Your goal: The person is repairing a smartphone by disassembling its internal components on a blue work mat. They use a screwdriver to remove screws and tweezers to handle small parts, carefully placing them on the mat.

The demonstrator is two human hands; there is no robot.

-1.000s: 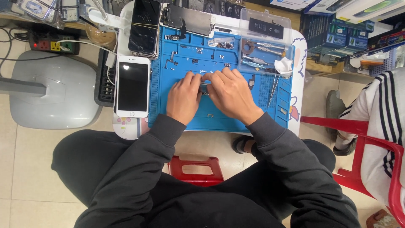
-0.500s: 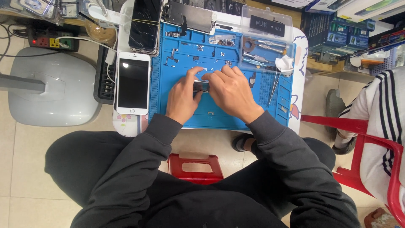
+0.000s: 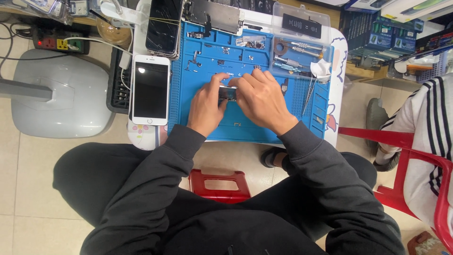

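My left hand [image 3: 206, 105] and my right hand [image 3: 260, 97] meet over the middle of a blue repair mat [image 3: 245, 127]. Between the fingertips of both hands sits a small dark phone part [image 3: 228, 93], pinched from each side just above the mat. Most of the part is hidden by my fingers. Small screws and metal pieces [image 3: 222, 52] lie scattered on the mat beyond my hands. A white phone with a dark screen [image 3: 150, 89] lies face up to the left of the mat.
A cracked dark phone [image 3: 163, 26] and an opened phone frame [image 3: 214, 15] lie at the mat's far edge. A clear tray with tools [image 3: 299, 52] and tweezers [image 3: 309, 92] sit right. A red stool [image 3: 220, 185] is below; another person in a striped sleeve [image 3: 427, 123] sits right.
My hands have shifted slightly toward the far side of the mat. The small dark part now shows between my fingertips.
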